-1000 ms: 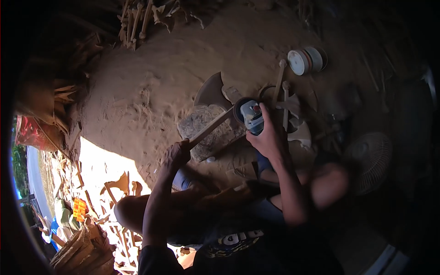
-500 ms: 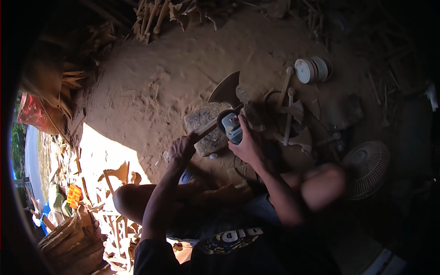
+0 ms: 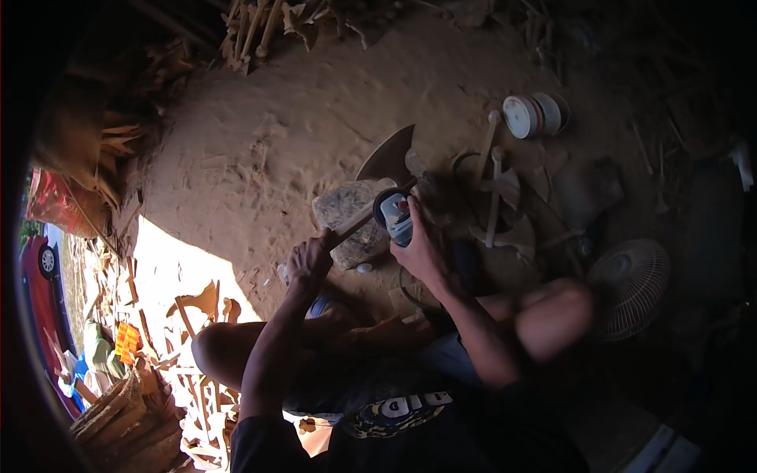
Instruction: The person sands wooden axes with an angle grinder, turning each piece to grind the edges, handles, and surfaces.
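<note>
While the left hand (image 3: 311,258) grips a wooden shaft (image 3: 352,225) over the stone (image 3: 334,208), the right hand (image 3: 423,247) clasps a grinder (image 3: 396,219) above the stone's edge, apparently against the shaft; this looks like grinding, so the next move calls for a steady shaft.

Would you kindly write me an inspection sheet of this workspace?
Surface: brown sandy ground, rough grey stone beneath the work.
Job's things: brown wooden bar; brown crescent blade; grey-blue power tool, dark disc over bar, contact unclear.
Clutter: brown axe-shaped pieces; white cylindrical container with brown band.
Hands: left hand grips the bar; right hand holds the tool.
Cables: dark curved cord-like line below the right hand, ends hidden.
Surroundings: round wire-caged fan, right; red car outside, left.
</note>
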Tool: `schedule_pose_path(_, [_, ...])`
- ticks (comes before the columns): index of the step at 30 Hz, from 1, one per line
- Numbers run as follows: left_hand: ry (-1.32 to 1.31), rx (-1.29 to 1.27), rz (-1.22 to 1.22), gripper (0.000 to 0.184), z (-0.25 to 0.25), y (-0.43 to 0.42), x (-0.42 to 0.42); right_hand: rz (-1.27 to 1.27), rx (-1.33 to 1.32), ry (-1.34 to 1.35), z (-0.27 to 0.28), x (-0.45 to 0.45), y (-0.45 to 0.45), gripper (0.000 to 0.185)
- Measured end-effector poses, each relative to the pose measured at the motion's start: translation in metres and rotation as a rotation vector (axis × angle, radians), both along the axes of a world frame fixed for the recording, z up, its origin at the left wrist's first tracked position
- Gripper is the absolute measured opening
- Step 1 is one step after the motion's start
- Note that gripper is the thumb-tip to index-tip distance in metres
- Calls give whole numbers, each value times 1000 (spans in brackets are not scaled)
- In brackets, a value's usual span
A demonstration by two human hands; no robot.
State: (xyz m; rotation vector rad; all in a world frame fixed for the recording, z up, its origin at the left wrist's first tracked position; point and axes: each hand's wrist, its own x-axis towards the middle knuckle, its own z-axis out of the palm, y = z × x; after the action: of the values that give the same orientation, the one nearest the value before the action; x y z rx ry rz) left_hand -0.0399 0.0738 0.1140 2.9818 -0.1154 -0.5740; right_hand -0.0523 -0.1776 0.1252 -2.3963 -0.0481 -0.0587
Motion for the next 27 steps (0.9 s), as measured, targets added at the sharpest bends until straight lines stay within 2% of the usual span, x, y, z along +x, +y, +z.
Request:
schedule_pose_path(6, [65, 10, 27, 21, -3, 0, -1, -62, 22, 189, 15, -2, -15, 92])
schedule_pose_path(9, [27, -1, 26, 20, -19, 7, -5, -66, 262, 119, -10, -14, -19, 93])
schedule_pose_path(13, [-49, 0, 5, 19, -33, 13, -6, -40, 277, 260, 8, -22, -15, 93])
schedule_pose_path(16, [-41, -6, 5, 21, -45, 17, -6, -55, 312, 172, -4, -21, -6, 94])
schedule_pose_path(22, [-41, -30, 25, 16, -54, 21, -8, -78, 321, 181, -17, -15, -5, 95])
schedule_pose_path(27, [-5, -5, 40, 13, -50, 17, -4, -44, 358, 182, -7, -10, -6, 94])
